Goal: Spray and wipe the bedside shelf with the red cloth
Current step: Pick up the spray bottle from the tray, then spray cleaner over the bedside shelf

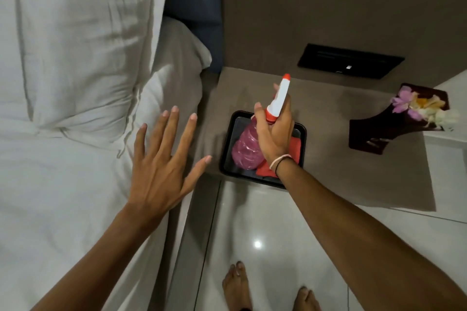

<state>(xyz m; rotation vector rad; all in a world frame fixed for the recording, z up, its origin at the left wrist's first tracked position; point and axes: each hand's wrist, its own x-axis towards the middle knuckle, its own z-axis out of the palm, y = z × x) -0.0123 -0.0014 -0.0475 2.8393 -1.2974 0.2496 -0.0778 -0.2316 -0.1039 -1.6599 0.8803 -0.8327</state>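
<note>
My right hand (pixel 274 131) grips the neck of a spray bottle (pixel 246 149) with pink liquid and a white and red nozzle pointing away from me. The bottle hangs over a black tray (pixel 226 149) at the front left of the brown bedside shelf (pixel 353 164). The red cloth (pixel 294 144) lies in that tray, partly hidden under my hand and the bottle. My left hand (pixel 161 166) hovers over the bed's edge to the left of the shelf, fingers spread and holding nothing.
A dark vase-like holder with purple and white flowers (pixel 414 106) lies at the shelf's right. A black wall panel (pixel 350 60) sits behind the shelf. The white bed and pillow (pixel 75 58) fill the left. Glossy floor tiles (pixel 278 235) and my bare feet are below.
</note>
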